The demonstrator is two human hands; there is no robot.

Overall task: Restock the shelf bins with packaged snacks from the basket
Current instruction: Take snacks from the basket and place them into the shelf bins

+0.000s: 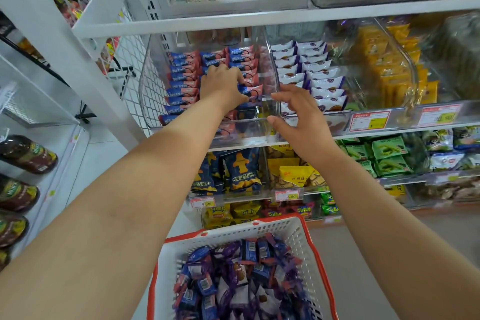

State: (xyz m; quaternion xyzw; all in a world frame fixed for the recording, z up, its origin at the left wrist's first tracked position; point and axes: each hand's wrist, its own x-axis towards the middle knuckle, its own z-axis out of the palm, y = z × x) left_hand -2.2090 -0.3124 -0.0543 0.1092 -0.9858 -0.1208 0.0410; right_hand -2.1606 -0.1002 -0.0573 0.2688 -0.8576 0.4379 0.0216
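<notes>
The left hand (220, 86), at centre frame, pinches a blue-and-pink snack packet (250, 91) into the clear bin (207, 122). The right hand (296, 112) hovers spread at the bin's corner, holding nothing. More packets fill the basket (298, 231) below. They look light, crinkly and slippery; best pinched across the flat faces.

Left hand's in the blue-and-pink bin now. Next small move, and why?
Probably seat the blue-and-pink packet that the left hand pinches into the right-hand row, then let go: the right hand hovers open at the clear bin corner, and the basket still holds packets.
</notes>
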